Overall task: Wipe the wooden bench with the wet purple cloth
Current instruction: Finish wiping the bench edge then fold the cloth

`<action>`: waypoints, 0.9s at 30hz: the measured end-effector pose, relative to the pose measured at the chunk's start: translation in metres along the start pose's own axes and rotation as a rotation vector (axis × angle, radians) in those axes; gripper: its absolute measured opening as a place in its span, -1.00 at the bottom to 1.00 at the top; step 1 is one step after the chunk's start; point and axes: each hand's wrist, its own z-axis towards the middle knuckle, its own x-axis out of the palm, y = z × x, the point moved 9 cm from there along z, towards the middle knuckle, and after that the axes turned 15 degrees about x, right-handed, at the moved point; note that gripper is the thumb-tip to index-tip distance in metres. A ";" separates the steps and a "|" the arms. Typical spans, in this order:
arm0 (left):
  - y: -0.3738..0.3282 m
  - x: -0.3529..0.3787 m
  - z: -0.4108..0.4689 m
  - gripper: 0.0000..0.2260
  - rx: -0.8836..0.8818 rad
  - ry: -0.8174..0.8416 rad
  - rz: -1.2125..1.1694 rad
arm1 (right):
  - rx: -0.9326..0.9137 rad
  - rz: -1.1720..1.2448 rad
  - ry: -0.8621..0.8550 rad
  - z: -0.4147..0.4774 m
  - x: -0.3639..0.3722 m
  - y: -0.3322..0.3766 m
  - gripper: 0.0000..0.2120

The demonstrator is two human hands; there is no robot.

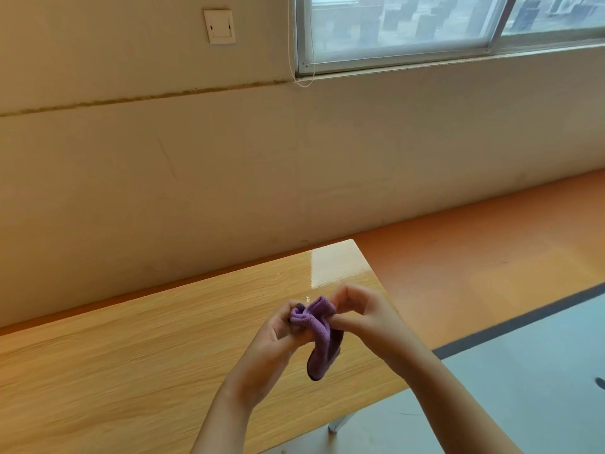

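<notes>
Head view: left hand (281, 329) and right hand (360, 314) both pinch the bunched purple cloth (319, 335), held up over the bench (131, 339). Bunched so, it may wipe poorly or drip.

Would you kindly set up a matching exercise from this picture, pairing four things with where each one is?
Things:
1. purple cloth
2. wooden bench
3. switch plate
4. window

Places:
A. mounted on the wall, upper left of the view
B. pinched between the left hand and the right hand
C. top right of the view
D. stretching out below the cloth and hands

Pairs: 1-B, 2-D, 3-A, 4-C
</notes>
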 end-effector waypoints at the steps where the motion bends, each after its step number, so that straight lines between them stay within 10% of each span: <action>1: 0.002 -0.004 0.000 -0.71 0.008 -0.017 -0.001 | 0.007 0.031 0.009 0.000 0.000 -0.002 -0.93; 7: 0.018 -0.024 0.006 -0.76 -0.005 -0.124 0.077 | 0.130 0.243 0.004 -0.010 -0.017 -0.034 -0.91; 18: 0.116 0.062 0.016 -0.89 -0.221 0.220 0.200 | 0.375 0.681 -0.421 -0.090 -0.071 -0.164 -0.86; 27: 0.182 0.165 -0.040 -0.74 -0.536 0.353 0.108 | 0.395 0.930 -0.138 -0.173 -0.092 -0.238 -0.53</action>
